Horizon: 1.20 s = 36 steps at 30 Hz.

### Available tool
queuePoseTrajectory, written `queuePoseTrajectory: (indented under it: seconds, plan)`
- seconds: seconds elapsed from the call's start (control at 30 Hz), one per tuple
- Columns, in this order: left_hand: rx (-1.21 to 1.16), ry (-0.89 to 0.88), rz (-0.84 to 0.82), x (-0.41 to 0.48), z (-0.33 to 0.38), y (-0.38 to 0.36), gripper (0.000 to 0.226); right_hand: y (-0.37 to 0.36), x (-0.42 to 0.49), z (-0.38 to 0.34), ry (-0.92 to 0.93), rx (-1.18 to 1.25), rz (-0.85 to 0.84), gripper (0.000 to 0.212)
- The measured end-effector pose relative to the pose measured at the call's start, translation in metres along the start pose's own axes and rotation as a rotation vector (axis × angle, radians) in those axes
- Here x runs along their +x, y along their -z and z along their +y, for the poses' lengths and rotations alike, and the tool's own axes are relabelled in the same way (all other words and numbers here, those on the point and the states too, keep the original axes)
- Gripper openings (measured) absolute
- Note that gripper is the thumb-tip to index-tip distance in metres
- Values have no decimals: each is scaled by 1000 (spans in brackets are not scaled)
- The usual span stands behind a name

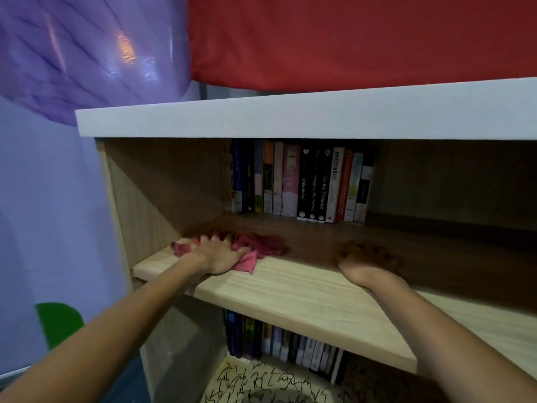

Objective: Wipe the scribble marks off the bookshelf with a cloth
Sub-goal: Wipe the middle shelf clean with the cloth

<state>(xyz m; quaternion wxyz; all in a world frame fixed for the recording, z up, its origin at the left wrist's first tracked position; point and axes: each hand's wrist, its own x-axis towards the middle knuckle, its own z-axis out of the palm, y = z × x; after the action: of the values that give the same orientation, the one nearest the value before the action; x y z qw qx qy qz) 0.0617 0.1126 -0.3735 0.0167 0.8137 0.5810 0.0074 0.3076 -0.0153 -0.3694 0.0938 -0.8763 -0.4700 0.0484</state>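
**Cloth on the middle board; scribbles on the board below**

Hands: your left hand (216, 253) presses the pink cloth (263, 246) flat onto the middle shelf board (305, 289), near the left wall of the bookshelf (139, 205). Its fingers are spread apart and laid over the fabric, not curled round it. Your right hand (366, 257) rests on the same board, well apart from the cloth. Its fingers are splayed and slightly bent in shadow, and it holds nothing.

Handling: the cloth is soft, light and rumpled. It will likely bunch or slide under a flat palm. Gather it into a pad under the fingertips, or take a fold at its middle, before you scrub.

Work area: the black scribble marks (261, 382) lie on the lower shelf (374, 388), in front of the lower books (290, 346). No marks can be made out around the cloth, though the rear of that board is dark.

Surface: pale wood grain, flat and apparently smooth. A row of paperbacks (305, 181) stands at the back, apart from both hands.

Room: a white top panel (290, 117) caps the unit, with red fabric (363, 39) above it. There is a purple sheet (72, 53) at upper left and a green object (58, 324) low on the left.
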Motion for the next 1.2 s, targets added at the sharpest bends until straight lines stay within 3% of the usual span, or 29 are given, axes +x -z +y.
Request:
queuePoseTrajectory:
  seconds: [0.23,0.37,0.5,0.63,0.9,1.1,1.2]
  plan:
    - [-60,-203,-17,76,-9,20,63,-7,15,3,7,17,9,56]
    - [-36,-231,-48,94,-20,25,72,-6,15,1,0,-12,12,58]
    - [0,-207,-100,99,-18,29,102,-6,15,1,-9,-13,23,57]
    - [-36,-137,-83,98,-5,31,71,-3,12,3,1,-13,22,54]
    - [-172,-14,-103,86,-8,29,88,0,11,6,25,1,0,57]
    - [-131,13,-128,29,-16,27,70,3,4,6,32,22,-20,58]
    - [-46,96,-127,5,-28,26,75,0,9,8,52,40,-22,58]
